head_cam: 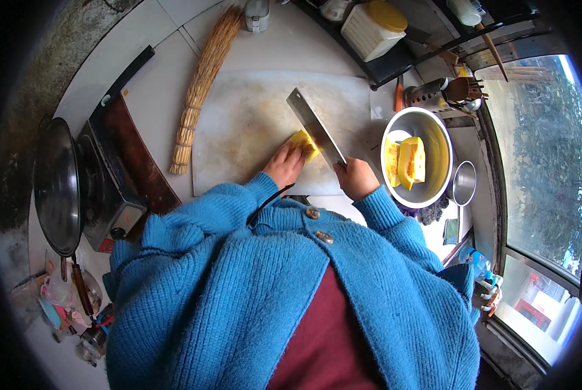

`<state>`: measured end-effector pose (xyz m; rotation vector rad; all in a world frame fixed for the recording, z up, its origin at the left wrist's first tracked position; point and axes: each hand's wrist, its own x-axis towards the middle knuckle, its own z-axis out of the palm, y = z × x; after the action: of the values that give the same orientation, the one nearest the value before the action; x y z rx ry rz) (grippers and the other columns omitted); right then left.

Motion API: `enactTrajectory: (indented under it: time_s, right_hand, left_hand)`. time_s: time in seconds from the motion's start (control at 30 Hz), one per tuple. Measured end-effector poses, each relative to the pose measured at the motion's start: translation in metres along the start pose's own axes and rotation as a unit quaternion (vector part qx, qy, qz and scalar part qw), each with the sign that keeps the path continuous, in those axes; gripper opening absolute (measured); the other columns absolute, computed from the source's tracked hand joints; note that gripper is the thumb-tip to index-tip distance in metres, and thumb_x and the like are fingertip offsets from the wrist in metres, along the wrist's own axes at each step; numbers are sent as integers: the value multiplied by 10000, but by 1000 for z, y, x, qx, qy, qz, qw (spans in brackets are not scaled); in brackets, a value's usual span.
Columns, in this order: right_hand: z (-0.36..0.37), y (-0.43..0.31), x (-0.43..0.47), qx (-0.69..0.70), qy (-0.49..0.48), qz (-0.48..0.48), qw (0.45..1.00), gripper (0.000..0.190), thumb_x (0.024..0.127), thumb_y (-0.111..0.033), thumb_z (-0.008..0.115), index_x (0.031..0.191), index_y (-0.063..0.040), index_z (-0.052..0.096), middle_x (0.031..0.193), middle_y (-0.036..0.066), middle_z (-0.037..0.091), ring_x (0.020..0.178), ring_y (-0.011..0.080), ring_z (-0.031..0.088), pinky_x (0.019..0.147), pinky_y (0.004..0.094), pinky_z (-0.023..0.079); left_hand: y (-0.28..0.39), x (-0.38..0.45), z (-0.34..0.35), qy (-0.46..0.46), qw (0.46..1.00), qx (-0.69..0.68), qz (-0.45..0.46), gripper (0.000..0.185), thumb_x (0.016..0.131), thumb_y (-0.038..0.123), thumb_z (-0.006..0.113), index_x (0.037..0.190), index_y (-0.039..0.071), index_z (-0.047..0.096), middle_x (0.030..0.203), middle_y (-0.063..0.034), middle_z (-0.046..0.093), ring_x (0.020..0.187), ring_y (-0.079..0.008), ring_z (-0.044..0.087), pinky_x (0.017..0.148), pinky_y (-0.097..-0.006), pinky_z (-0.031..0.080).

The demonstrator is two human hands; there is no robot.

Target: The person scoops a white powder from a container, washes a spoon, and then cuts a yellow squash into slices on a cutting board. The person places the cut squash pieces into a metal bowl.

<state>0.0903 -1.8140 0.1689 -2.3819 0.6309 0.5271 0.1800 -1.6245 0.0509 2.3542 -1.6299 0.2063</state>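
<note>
My left hand [287,163] holds a yellow piece of pumpkin or squash [304,143] down on a pale, stained cutting board [242,107]. Its fingers cover much of the piece. In my right hand [355,178] is a cleaver [315,124], gripped by its handle. The blade points up and to the left, close along the right side of the piece; whether it touches cannot be seen. To the right of the board stands a metal bowl [435,180] with larger yellow chunks [412,163] in it.
A straw whisk broom [201,92] lies along the board's left edge. Further left, a wok [57,187] sits by a gas stove [110,204]. Beyond the bowl are a perforated utensil holder [425,95], an orange-handled knife [399,95] and a metal ladle [464,183]. A rack holds a yellow-lidded container [373,31].
</note>
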Motion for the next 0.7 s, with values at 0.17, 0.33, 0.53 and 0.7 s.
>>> enactTrajectory:
  time_s: [0.17,0.33,0.53,0.7]
  right_hand:
    - [4,-13,7,-33,-14,10,999,283,878,-256,514,884,-6,646,809,248,634,803,421,609,756,480,478]
    - [13,-23,21,-65,-35,30,997,284,885,-237,501,886,-3,662,842,228,654,823,398,630,764,461,498]
    - [19,-32,39,-97,-61,53,992,313,886,-253,496,864,11,663,828,252,641,807,416,621,748,471,493]
    - [24,-33,47,-123,-78,72,987,316,895,-247,484,889,9,670,876,234,655,843,396,635,761,451,506]
  left_hand:
    - [-2,1,-3,-57,995,-72,-25,481,853,101,423,1316,-30,432,1348,-198,400,1260,-410,360,1026,-451,388]
    - [-2,3,-5,-69,994,-77,-31,472,849,97,437,1302,-34,443,1349,-202,399,1265,-409,357,1025,-450,392]
    - [-1,-1,14,-78,974,-188,-102,479,835,70,473,1304,-23,444,1340,-195,405,1270,-413,345,1025,-452,395]
    - [1,-4,29,-73,964,-220,-130,487,832,71,494,1312,1,444,1349,-192,396,1281,-415,332,1028,-457,391]
